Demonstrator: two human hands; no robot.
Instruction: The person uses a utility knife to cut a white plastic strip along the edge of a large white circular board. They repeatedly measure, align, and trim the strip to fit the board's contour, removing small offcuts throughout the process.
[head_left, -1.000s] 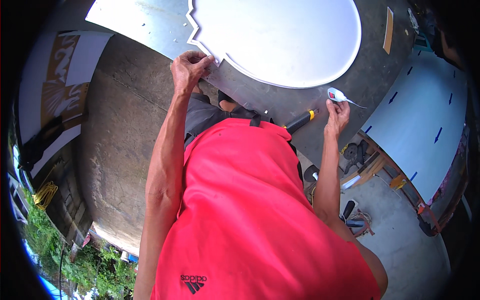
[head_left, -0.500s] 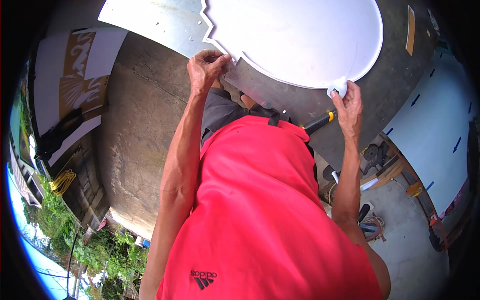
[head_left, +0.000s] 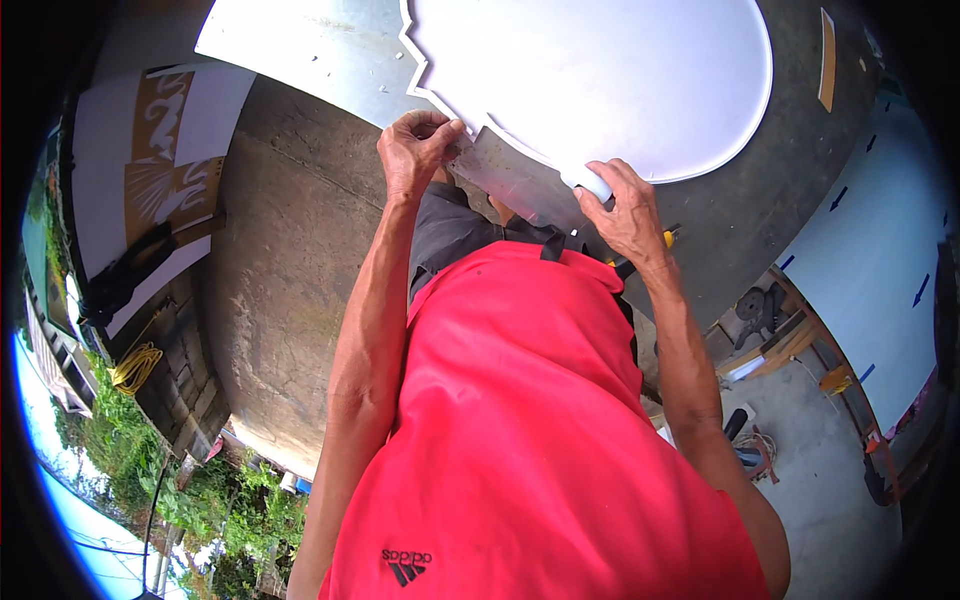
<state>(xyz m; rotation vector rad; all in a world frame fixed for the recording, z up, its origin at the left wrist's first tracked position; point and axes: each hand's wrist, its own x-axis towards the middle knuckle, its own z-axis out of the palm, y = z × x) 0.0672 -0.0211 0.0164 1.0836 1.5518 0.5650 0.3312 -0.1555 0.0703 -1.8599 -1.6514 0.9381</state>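
A large white panel (head_left: 610,80) lies on the table, with a raised white edge strip (head_left: 430,98) that zigzags along its left side and curves round the rest. My left hand (head_left: 415,150) is closed, thumb and finger pinching the strip near its lower corner. In my closed right hand (head_left: 625,215) is a small white bottle (head_left: 589,184), its tip at the panel's curved near edge. My fingers cover part of the bottle.
The dark table (head_left: 740,210) carries small white scraps and a brown strip (head_left: 827,60) at right. A yellow-marked tool handle (head_left: 671,237) lies beside my right wrist. Cut-out patterned boards (head_left: 160,160) stand at left; a pale blue sheet (head_left: 860,250) is at right.
My right hand has moved left along the curved edge with the white bottle, which is now tipped toward the left. My left hand stays at the strip's corner.
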